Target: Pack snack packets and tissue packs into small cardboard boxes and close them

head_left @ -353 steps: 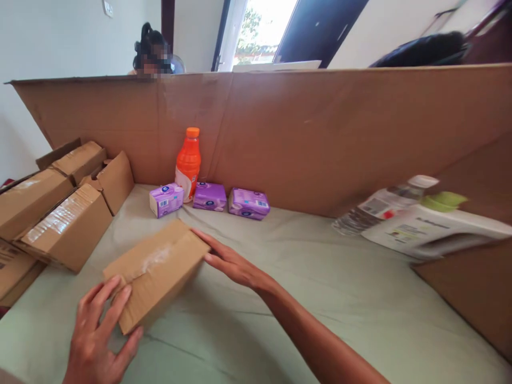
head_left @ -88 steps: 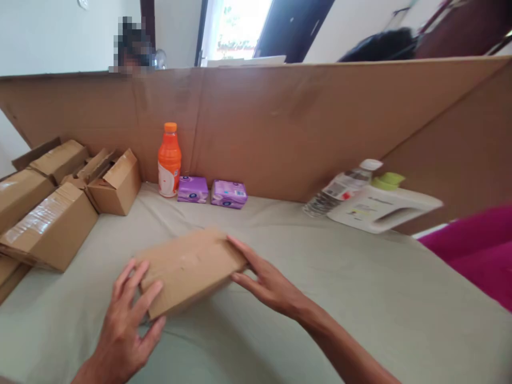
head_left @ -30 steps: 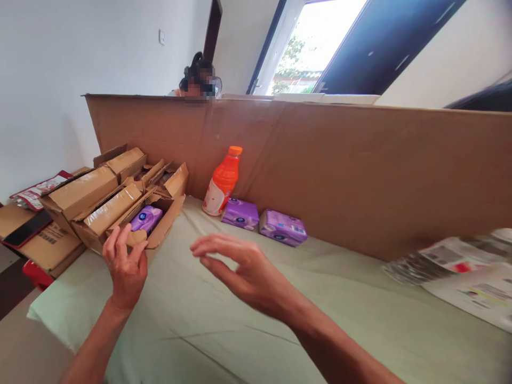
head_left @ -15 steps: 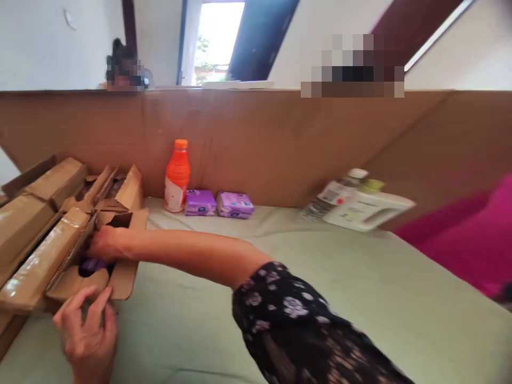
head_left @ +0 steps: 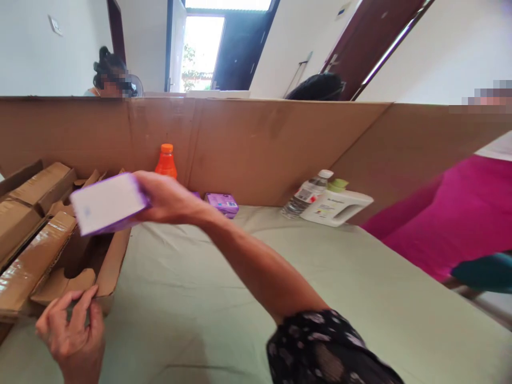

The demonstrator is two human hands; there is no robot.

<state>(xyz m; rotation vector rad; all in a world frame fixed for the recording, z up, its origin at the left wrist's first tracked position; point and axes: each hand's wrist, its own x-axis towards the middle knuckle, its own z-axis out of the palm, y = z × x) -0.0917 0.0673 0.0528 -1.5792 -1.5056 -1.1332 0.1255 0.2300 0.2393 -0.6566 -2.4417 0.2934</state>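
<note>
— Purple and white, that flat soft pack point(head_left: 108, 202): where is it?
— In my right hand point(head_left: 168, 200), held up in the air above the open brown cardboard box point(head_left: 114, 261). My fingers are closed on its right end.
— And your left hand point(head_left: 74, 336)?
— Low at the near corner of that box, holding nothing. The fingers are loosely curled with the tips by the front flap, and I cannot tell whether they touch it.
— What lies behind?
— An orange plastic bottle point(head_left: 165, 161) and a second purple pack point(head_left: 222, 203). Both are on the pale green cloth point(head_left: 224, 298), against the tall cardboard wall point(head_left: 260, 149).
</note>
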